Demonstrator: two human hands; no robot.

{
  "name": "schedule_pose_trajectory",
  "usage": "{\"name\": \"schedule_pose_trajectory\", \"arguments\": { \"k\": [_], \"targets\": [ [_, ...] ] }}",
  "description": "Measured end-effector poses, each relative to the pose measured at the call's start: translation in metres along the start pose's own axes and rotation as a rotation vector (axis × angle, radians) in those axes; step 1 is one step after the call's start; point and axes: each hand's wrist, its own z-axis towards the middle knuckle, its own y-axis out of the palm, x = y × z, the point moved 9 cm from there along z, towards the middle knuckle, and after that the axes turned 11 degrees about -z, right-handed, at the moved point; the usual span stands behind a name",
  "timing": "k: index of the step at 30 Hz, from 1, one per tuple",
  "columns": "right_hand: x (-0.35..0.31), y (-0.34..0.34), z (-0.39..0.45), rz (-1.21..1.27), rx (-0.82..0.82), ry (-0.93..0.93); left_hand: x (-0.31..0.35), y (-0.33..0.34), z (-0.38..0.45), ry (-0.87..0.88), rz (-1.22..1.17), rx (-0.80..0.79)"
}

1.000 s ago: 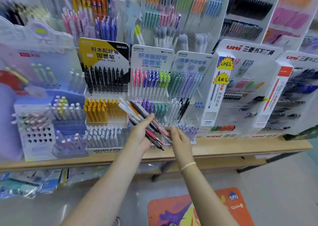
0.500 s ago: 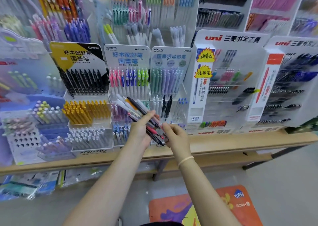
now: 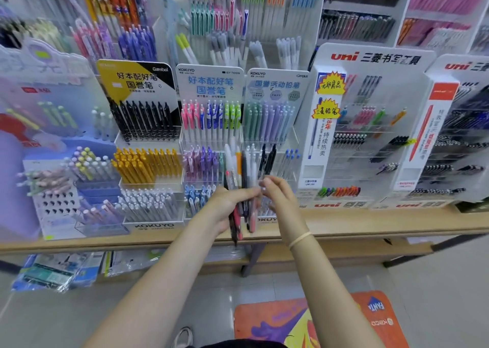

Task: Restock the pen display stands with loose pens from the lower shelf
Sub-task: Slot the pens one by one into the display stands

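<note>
Nearest, the left hand (image 3: 227, 210) is wrapped round a bundle of loose pens (image 3: 242, 188), their long axes close to upright, tips down. The right hand (image 3: 277, 194), just beside it, pinches at one pen in the bundle's right edge, likely to draw it out. Directly behind the hands, the Kokuyo display stands (image 3: 211, 125) rise in tiers, their slots angled back; the half-empty row (image 3: 275, 159) sits closer to the right hand. All rest on a wooden shelf (image 3: 370, 223), with packets on the lower shelf (image 3: 60, 268) and an orange floor mat (image 3: 330, 321) beneath.
</note>
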Motion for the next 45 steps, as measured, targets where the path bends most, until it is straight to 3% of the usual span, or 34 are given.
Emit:
{"name": "schedule_pose_trajectory", "arguments": {
  "k": [4,9,15,23,28,30,35,45],
  "targets": [
    [-0.032,0.000,0.008,-0.087,-0.026,-0.128,-0.027,0.006,-0.015,-0.224,0.264,-0.197],
    [-0.054,0.004,0.016,-0.132,-0.076,-0.233,-0.051,0.012,-0.025,-0.391,0.273,-0.277],
    [-0.044,0.012,0.011,-0.190,-0.100,-0.188,-0.060,0.015,-0.033,-0.411,0.206,-0.318],
    [-0.044,0.024,0.000,-0.275,-0.158,-0.194,-0.052,0.014,-0.039,-0.319,0.104,-0.251],
    [-0.023,0.025,-0.009,-0.089,-0.059,-0.172,-0.005,-0.009,-0.020,0.015,-0.368,0.037],
    [-0.019,0.030,-0.018,-0.072,0.009,-0.186,0.003,-0.012,-0.018,0.071,-0.480,0.072],
    [-0.010,0.029,-0.024,-0.089,0.278,-0.213,-0.011,-0.003,-0.020,0.011,-0.557,0.083],
    [-0.006,0.021,-0.027,-0.053,0.456,-0.255,-0.033,0.010,-0.022,-0.087,-0.557,0.051]
  ]
}}
